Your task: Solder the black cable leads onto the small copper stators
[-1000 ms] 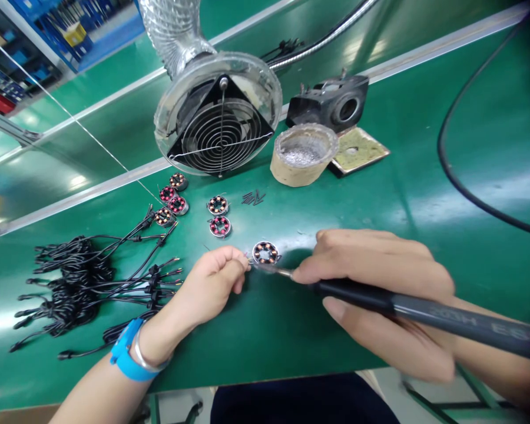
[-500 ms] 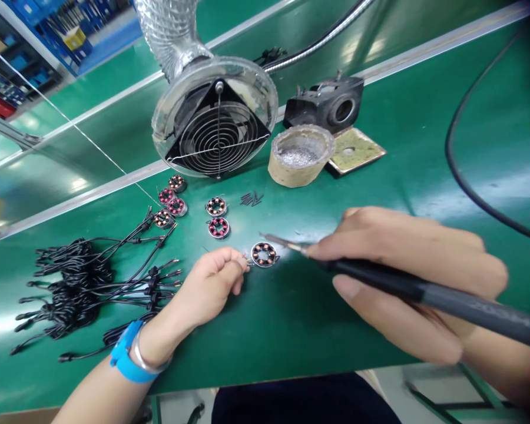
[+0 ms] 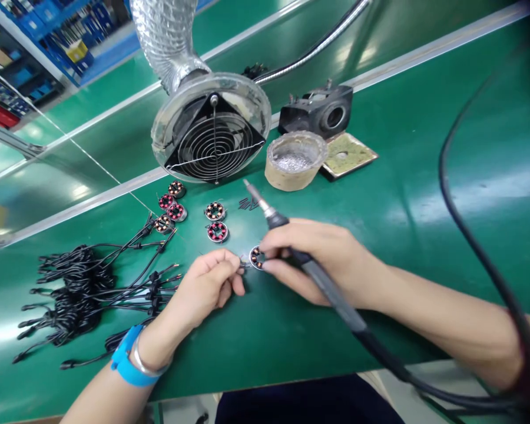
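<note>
In the head view, taking the small copper-wound stator (image 3: 253, 259) as the middle of the dial, it lies on the green tabletop (image 3: 406, 235) between both hands. The left hand (image 3: 214, 277) comes in from eight o'clock, thumb and fingers pinched shut on the thin wire leads (image 3: 244, 264) at the stator's nine o'clock side. The right hand (image 3: 331, 256), at three o'clock, grips a soldering iron (image 3: 329, 282) tucked across its fingers, the metal tip pointing toward eleven. Its thumb and forefinger meet the stator's right edge, probably pinching it, though the fingers cover that side.

At ten o'clock sit two more stators, one copper-wound (image 3: 209, 211) and one red-wound (image 3: 212, 234); farther out that way is a cluster of four stators (image 3: 176, 212). Black cables (image 3: 75, 277) are heaped at nine. Short black pieces (image 3: 246, 204) lie near twelve, beside the iron's tip. A fume-extractor fan (image 3: 216, 156) stands at eleven, a tan tub (image 3: 294, 176) at one, with a black iron stand (image 3: 311, 115) behind it and a yellowish sponge tray (image 3: 355, 156) to its right.
</note>
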Demonstrator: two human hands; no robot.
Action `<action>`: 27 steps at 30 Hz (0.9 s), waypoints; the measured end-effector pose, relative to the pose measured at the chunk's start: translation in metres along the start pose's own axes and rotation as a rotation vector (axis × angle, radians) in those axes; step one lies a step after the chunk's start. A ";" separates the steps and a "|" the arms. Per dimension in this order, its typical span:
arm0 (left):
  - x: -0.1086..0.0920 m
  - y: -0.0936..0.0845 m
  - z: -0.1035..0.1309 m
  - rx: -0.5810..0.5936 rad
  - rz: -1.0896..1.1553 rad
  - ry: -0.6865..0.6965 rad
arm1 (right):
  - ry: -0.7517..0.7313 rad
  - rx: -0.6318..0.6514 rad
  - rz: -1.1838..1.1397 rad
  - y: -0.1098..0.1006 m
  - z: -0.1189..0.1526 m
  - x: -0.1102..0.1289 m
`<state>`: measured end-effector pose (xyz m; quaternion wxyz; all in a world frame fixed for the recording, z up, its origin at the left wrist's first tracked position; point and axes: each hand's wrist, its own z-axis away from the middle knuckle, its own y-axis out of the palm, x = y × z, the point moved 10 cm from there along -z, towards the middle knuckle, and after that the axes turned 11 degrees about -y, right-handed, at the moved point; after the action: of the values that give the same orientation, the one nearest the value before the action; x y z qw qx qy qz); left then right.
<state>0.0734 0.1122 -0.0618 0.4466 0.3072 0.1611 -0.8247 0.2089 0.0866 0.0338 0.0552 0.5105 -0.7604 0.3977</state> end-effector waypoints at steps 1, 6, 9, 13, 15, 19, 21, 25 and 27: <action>0.001 -0.002 0.000 -0.004 0.018 -0.011 | -0.021 0.020 -0.037 0.008 -0.001 0.004; 0.003 -0.010 0.000 -0.017 -0.001 -0.036 | 0.028 0.026 -0.114 0.024 -0.001 0.001; 0.003 -0.012 0.001 -0.020 -0.074 -0.040 | 0.097 0.031 -0.181 0.026 0.002 -0.006; -0.006 -0.012 0.004 -0.063 -0.183 0.040 | 0.107 0.048 -0.215 0.029 0.005 -0.005; -0.011 -0.009 0.005 -0.068 -0.217 0.083 | 0.101 0.057 -0.224 0.031 0.005 -0.004; -0.014 -0.005 0.008 -0.069 -0.304 0.145 | 0.078 0.069 -0.235 0.032 0.003 -0.001; -0.015 -0.005 0.010 -0.090 -0.370 0.181 | 0.060 0.056 -0.220 0.029 0.001 0.000; -0.019 -0.005 0.015 -0.128 -0.500 0.263 | -0.006 0.083 -0.209 0.032 -0.002 0.002; -0.019 -0.006 0.016 -0.131 -0.504 0.282 | -0.046 0.127 -0.211 0.038 -0.002 0.004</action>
<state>0.0704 0.1191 -0.0373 0.2196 0.3396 0.3459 -0.8466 0.1758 0.0909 0.0160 0.0467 0.5991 -0.6769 0.4251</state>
